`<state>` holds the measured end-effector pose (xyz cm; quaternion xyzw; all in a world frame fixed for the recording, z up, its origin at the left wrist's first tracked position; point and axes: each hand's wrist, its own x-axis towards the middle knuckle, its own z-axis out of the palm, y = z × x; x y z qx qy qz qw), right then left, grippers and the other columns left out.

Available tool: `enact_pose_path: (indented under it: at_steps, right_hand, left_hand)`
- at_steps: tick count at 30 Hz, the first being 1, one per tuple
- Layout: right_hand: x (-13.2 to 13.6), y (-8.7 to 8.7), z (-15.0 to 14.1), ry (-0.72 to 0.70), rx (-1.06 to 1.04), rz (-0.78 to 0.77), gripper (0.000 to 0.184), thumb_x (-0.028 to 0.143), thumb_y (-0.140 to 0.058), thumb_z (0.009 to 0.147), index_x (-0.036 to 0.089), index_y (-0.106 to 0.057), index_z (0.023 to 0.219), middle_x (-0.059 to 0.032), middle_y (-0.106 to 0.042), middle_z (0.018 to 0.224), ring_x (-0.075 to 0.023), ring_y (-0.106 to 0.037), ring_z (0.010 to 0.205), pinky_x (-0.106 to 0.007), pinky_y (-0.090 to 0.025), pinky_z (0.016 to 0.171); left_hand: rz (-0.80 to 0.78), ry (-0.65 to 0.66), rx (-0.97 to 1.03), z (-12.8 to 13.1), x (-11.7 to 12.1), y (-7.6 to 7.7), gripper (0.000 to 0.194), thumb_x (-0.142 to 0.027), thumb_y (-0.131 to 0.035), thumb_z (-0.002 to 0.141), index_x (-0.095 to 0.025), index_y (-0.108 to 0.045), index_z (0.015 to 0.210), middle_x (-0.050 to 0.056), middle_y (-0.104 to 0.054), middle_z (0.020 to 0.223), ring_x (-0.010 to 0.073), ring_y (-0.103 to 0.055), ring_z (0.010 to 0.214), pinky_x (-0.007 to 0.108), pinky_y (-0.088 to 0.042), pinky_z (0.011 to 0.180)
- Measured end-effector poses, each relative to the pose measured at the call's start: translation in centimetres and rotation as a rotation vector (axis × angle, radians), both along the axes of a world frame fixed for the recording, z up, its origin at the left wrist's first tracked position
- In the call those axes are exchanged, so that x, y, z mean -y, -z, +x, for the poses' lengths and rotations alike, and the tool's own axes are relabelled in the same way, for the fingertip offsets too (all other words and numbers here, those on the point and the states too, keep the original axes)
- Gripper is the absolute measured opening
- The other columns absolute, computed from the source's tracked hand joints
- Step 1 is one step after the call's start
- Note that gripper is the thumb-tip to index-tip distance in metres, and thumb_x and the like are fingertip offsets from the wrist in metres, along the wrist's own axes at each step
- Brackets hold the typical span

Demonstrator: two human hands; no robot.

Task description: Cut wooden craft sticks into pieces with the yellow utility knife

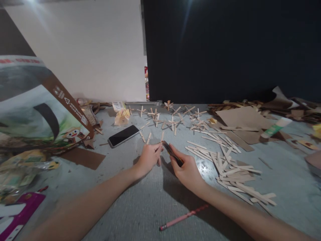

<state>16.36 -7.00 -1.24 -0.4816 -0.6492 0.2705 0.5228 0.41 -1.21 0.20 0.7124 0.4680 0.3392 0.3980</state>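
My left hand (148, 157) rests on the grey table (150, 201) with its fingers pinched on a small wooden stick (159, 146). My right hand (187, 169) is closed round a dark, narrow tool (172, 153), whose tip meets that stick right beside the left fingertips. A heap of flat wooden sticks (230, 167) lies just to the right of my right hand. Several sticks joined into small crosses (173, 117) are scattered across the table farther back.
A black phone (123, 135) lies left of my hands. A pink pencil (184, 217) lies near the front edge. A printed cardboard box (37, 107) leans at the left, over plastic packets. Brown cardboard sheets (244, 118) and a glue stick (276, 128) are at the back right.
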Motion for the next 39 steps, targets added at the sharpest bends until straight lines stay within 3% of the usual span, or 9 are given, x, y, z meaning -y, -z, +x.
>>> enact_pose_path:
  at_steps: [5, 8, 12, 15, 21, 27, 30, 33, 39]
  right_hand:
    - [0.2, -0.5, -0.3, -0.012, -0.123, -0.07, 0.048, 0.03, -0.058, 0.088, 0.016, -0.066, 0.133, -0.0098, -0.068, 0.131, -0.0276, -0.066, 0.119, -0.043, -0.054, 0.102]
    - [0.1, -0.6, -0.3, -0.024, -0.25, -0.17, 0.051, 0.035, -0.064, 0.085, 0.016, -0.067, 0.132, -0.0102, -0.077, 0.108, -0.0256, -0.073, 0.095, -0.037, -0.061, 0.079]
    - [-0.1, -1.0, 0.0, -0.11, -0.51, -0.441, 0.069, 0.042, -0.072, 0.079, 0.016, -0.059, 0.142, 0.0055, -0.056, 0.053, -0.0098, -0.042, 0.04, -0.022, -0.034, 0.037]
    - [-0.3, -1.2, 0.0, -0.15, -0.66, -0.504, 0.076, 0.044, -0.08, 0.071, 0.017, -0.059, 0.14, 0.0093, -0.047, 0.053, -0.0053, -0.029, 0.039, -0.021, -0.022, 0.037]
    - [-0.2, -1.2, -0.2, -0.173, -0.766, -0.515, 0.074, 0.045, -0.083, 0.069, 0.02, -0.061, 0.135, 0.0062, -0.055, 0.062, -0.0039, -0.028, 0.041, -0.02, -0.02, 0.039]
    - [-0.1, -0.7, 0.7, 0.051, -0.398, -0.152, 0.056, 0.048, -0.064, 0.089, 0.021, -0.06, 0.138, 0.0027, -0.061, 0.066, -0.0114, -0.05, 0.05, -0.024, -0.041, 0.046]
    - [-0.6, -0.3, 1.2, 0.104, -0.124, -0.013, 0.049, 0.043, -0.059, 0.093, 0.021, -0.062, 0.136, -0.0084, -0.074, 0.104, -0.0213, -0.069, 0.087, -0.033, -0.056, 0.076]
    - [-1.1, -0.2, 1.4, 0.099, -0.002, 0.017, 0.045, 0.04, -0.053, 0.096, 0.021, -0.062, 0.136, -0.0108, -0.069, 0.129, -0.0264, -0.066, 0.114, -0.04, -0.053, 0.096]
    - [-1.4, -0.5, 1.8, 0.074, 0.259, 0.106, 0.042, 0.036, -0.047, 0.1, 0.023, -0.063, 0.136, -0.011, -0.074, 0.108, -0.0243, -0.071, 0.095, -0.036, -0.056, 0.087]
  left_hand:
    - [-0.013, -0.003, -0.014, 0.0, 0.0, -0.1, 0.051, -0.057, -0.041, 0.096, -0.018, -0.061, 0.07, -0.002, -0.052, 0.038, 0.0124, -0.047, 0.032, 0.02, -0.033, 0.038]
    - [-0.017, -0.021, 0.01, 0.0, -0.1, 0.0, 0.048, -0.054, -0.043, 0.096, -0.017, -0.064, 0.074, -0.003, -0.052, 0.038, 0.0123, -0.048, 0.032, 0.02, -0.034, 0.039]
    - [-0.034, -0.037, 0.049, 0.1, -0.4, 0.2, 0.048, -0.054, -0.045, 0.096, -0.016, -0.066, 0.076, -0.003, -0.052, 0.038, 0.012, -0.048, 0.031, 0.02, -0.034, 0.038]
    - [-0.056, -0.054, 0.059, 0.2, -0.5, 0.2, 0.048, -0.055, -0.045, 0.095, -0.016, -0.066, 0.076, -0.003, -0.051, 0.037, 0.0117, -0.047, 0.029, 0.019, -0.033, 0.037]
    - [-0.085, -0.069, 0.101, 0.4, -0.5, 0.2, 0.047, -0.056, -0.048, 0.094, -0.015, -0.066, 0.079, -0.003, -0.05, 0.036, 0.0123, -0.048, 0.028, 0.02, -0.034, 0.034]
    - [-0.138, -0.143, 0.209, 0.0, -1.3, 0.0, 0.043, -0.052, -0.056, 0.091, -0.013, -0.065, 0.075, -0.001, -0.055, 0.043, 0.0119, -0.054, 0.032, 0.019, -0.038, 0.033]
    - [-0.153, -0.097, 0.273, -0.1, -1.4, -0.2, 0.04, -0.05, -0.06, 0.09, -0.011, -0.068, 0.092, 0.002, -0.065, 0.056, 0.0105, -0.055, 0.034, 0.019, -0.041, 0.034]
    - [-0.16, -0.072, 0.352, -0.1, -1.3, -0.4, 0.055, -0.051, -0.065, 0.087, -0.011, -0.057, 0.124, 0.008, -0.075, 0.081, 0.0093, -0.057, 0.036, 0.02, -0.043, 0.035]
    - [-0.174, -0.031, 0.401, -0.1, -1.1, -0.7, 0.064, -0.055, -0.067, 0.083, -0.015, -0.047, 0.128, 0.009, -0.076, 0.085, 0.0109, -0.059, 0.036, 0.02, -0.041, 0.035]
